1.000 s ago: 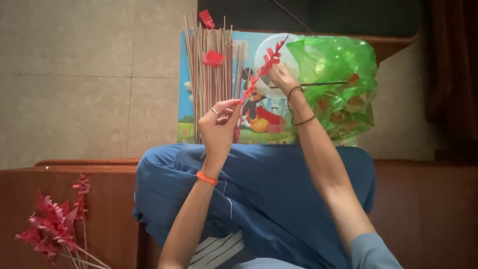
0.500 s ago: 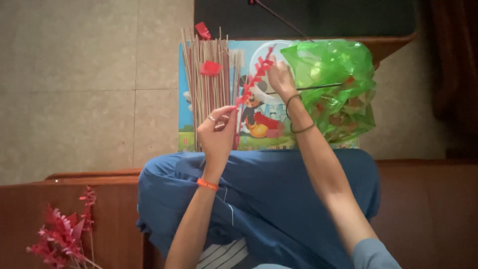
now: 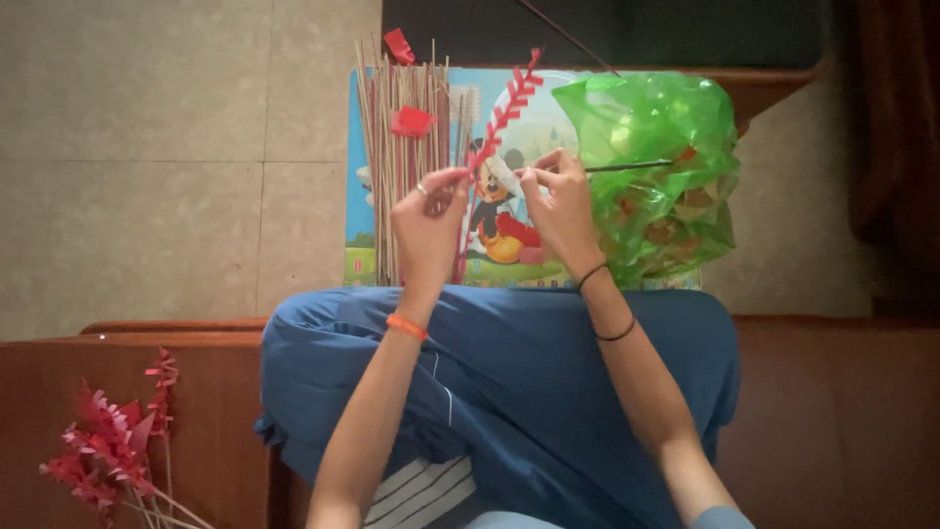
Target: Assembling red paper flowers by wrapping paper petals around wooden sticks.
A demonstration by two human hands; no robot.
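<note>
Head view: a red fringed paper strip (image 3: 504, 113) is pinched at its lower end by the left hand (image 3: 428, 220), while the right hand (image 3: 560, 201) pinches a thin stick (image 3: 627, 167), apparently for wrapping; wooden sticks (image 3: 401, 167) lie just beyond the grip.

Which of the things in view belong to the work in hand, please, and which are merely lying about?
In use:
- left hand
- right hand
- red fringed paper strip
- thin dark stick

Lying about:
- bundle of bamboo sticks
- green plastic bag
- finished red paper flowers
- cartoon mat
</note>
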